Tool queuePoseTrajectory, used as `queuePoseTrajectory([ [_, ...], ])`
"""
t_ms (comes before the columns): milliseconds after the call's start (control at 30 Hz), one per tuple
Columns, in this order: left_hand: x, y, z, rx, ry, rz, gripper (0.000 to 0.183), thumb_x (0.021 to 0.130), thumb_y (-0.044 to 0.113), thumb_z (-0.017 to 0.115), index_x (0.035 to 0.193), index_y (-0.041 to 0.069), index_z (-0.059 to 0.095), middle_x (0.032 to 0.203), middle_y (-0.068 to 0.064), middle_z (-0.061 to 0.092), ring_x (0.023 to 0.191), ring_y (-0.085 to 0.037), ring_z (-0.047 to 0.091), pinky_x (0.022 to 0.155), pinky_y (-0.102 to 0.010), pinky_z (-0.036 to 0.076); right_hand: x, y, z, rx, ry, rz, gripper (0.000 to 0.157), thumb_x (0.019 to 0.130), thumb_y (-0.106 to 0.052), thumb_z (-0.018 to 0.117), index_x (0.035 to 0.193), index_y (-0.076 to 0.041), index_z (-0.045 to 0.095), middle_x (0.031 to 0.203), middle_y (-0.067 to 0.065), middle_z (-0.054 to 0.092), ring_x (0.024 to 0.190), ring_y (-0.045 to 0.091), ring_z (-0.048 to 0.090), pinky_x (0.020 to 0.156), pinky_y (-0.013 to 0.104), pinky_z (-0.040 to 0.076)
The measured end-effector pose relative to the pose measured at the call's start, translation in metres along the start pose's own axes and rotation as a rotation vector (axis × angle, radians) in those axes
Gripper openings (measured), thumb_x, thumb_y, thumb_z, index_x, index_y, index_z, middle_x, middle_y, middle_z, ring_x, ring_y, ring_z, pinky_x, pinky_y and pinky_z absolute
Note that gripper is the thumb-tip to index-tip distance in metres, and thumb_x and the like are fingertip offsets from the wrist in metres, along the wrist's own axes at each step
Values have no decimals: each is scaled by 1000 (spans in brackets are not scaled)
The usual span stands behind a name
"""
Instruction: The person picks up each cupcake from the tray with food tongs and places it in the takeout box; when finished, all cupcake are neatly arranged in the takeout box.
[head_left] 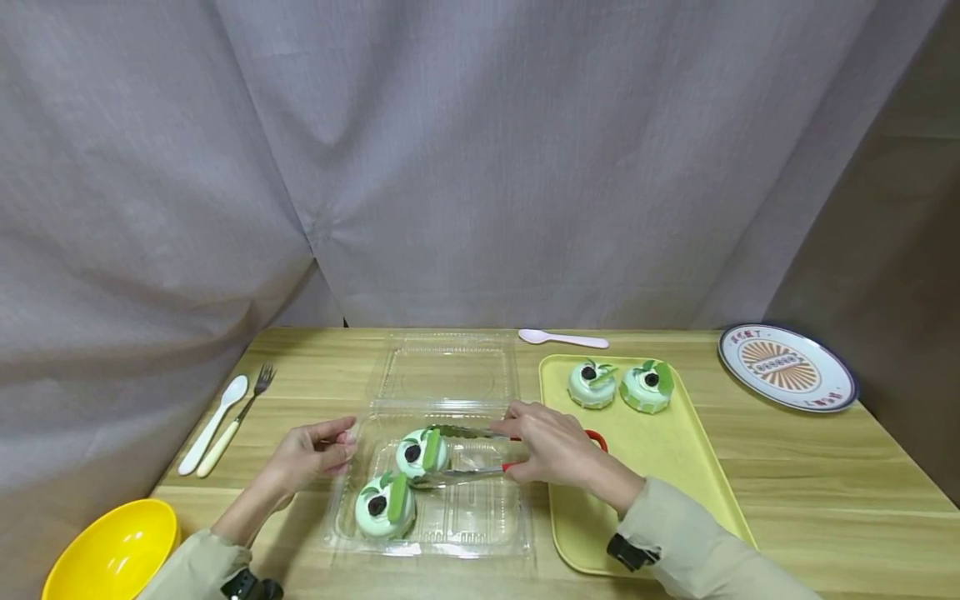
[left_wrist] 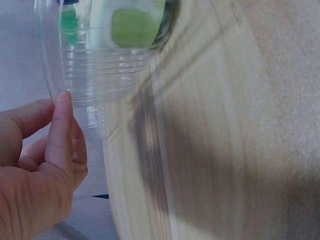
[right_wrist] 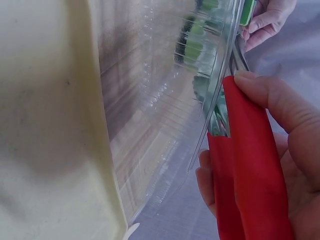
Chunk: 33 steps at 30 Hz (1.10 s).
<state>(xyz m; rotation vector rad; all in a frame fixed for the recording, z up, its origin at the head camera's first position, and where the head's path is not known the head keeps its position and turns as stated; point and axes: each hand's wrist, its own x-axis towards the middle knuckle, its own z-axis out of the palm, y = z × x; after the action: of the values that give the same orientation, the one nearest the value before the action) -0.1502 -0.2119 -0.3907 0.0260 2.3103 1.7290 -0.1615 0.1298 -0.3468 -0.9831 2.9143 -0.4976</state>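
In the head view, my left hand [head_left: 311, 454] pinches the left rim of a clear plastic clamshell box [head_left: 487, 508] between thumb and fingers. My right hand [head_left: 558, 446] grips red-handled metal tongs [head_left: 468, 473]; their red handles [right_wrist: 255, 170] fill much of the right wrist view. The tongs' arms reach over the box, one on the far side and one on the near side of a pale green cake [head_left: 411, 469]. Whether they press on it I cannot tell. A second green cake [head_left: 367, 518] sits in the box's near left corner. Each cake carries a dark berry and a green slice.
On the right, a yellow tray [head_left: 645, 475] bears two more green cakes [head_left: 591, 390] at its far end. Beyond it lie a pink spoon [head_left: 562, 338] and a patterned plate [head_left: 787, 368]. To the left are a white spoon [head_left: 213, 425], a fork [head_left: 238, 421] and a yellow bowl [head_left: 112, 554].
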Motion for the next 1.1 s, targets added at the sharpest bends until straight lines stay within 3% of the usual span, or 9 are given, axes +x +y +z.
queuePoseTrajectory([
  [367, 4, 3, 5, 0, -13, -12, 59, 92, 0, 61, 143, -14, 34, 106, -8, 59, 82, -4, 62, 76, -16, 61, -9, 6, -7, 6, 5, 4, 52, 70, -16, 82, 121, -13, 70, 97, -2, 59, 72, 6, 43, 50, 16, 33],
  [633, -1, 1, 1, 18, -14, -28, 60, 93, 2, 62, 144, -13, 34, 102, -1, 58, 86, -1, 62, 78, -17, 61, -31, 33, -32, 80, 123, -63, 55, 70, -17, 81, 123, -11, 68, 104, 3, 65, 78, 6, 48, 62, 15, 40],
  [833, -4, 1, -4, 53, -24, -32, 62, 94, 6, 63, 145, -13, 33, 103, -1, 56, 86, 1, 60, 79, -18, 61, -79, 100, -71, 115, 317, -20, 63, 68, -14, 86, 125, 0, 63, 112, 17, 64, 90, 18, 59, 69, 20, 51],
  [967, -5, 1, -6, 67, -28, -50, 64, 94, 8, 63, 146, -12, 31, 102, 1, 56, 86, 3, 60, 79, -17, 61, -120, 159, -84, 24, 425, 40, 63, 64, -7, 87, 122, 5, 64, 105, 17, 65, 89, 5, 52, 66, 14, 47],
  [1100, -4, 1, -5, 61, -45, -62, 65, 94, 8, 63, 146, -12, 29, 101, 4, 56, 86, 3, 60, 80, -17, 60, -158, 203, -86, -46, 428, 136, 59, 65, -9, 87, 119, 3, 66, 103, 15, 66, 91, -6, 45, 70, 8, 39],
])
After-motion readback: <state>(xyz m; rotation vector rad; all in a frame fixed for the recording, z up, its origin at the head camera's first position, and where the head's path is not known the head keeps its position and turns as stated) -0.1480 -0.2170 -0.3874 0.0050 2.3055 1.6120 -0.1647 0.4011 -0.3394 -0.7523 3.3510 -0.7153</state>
